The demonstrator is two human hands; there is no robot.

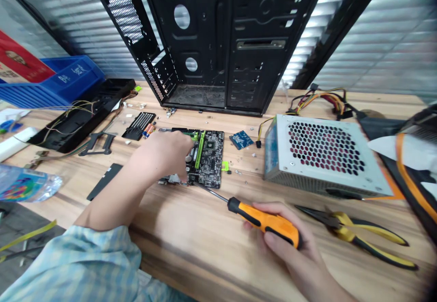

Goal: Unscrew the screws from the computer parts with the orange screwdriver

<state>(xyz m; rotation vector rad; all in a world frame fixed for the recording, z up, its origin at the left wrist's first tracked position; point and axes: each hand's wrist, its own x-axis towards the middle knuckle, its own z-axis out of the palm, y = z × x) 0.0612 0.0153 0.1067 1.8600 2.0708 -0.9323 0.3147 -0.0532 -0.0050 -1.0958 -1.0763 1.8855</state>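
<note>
The left hand (164, 156) lies curled over the edge of a motherboard (209, 158), though whether it grips cannot be told. The right hand (283, 240) clenches an orange-handled screwdriver (266, 222), its tip just beside the motherboard. The board sits flat on the wooden counter (191, 233), with a power supply unit (324, 156) to its right.

On my light wooden workbench (191, 243), a black steel computer case (218, 33) stands upright at the far side. To the right sits a silver metal power supply with a hexagonal-mesh grille (324, 154), a red-and-yellow wire bundle (321, 101) behind it. Black-and-yellow handled pliers (355, 233) lie near on my right. Far left is a blue plastic crate (64, 81), and a crumpled clear plastic water bottle (27, 183) lies at the left edge.
</note>
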